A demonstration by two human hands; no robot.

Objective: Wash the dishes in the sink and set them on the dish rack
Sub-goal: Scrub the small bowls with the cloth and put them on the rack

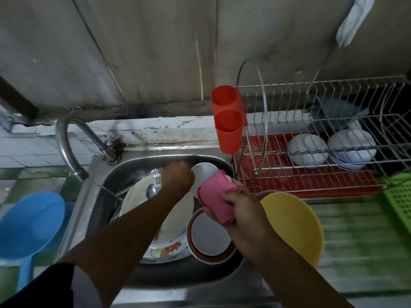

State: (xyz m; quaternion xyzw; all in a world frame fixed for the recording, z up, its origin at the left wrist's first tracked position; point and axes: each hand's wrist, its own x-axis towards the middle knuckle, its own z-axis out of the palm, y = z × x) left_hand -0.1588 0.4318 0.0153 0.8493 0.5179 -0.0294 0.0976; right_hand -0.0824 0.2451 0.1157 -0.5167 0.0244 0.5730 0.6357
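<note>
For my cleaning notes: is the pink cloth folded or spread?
Folded: the pink cloth shows stacked layer edges where the right hand grips it.

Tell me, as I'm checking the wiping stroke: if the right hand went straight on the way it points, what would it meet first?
The white bowl that the left hand holds. The right hand points up-left; its cloth seems to touch the bowl, though depth is unclear.

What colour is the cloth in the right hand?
Pink cloth, gripped by the right hand; head view.
</note>
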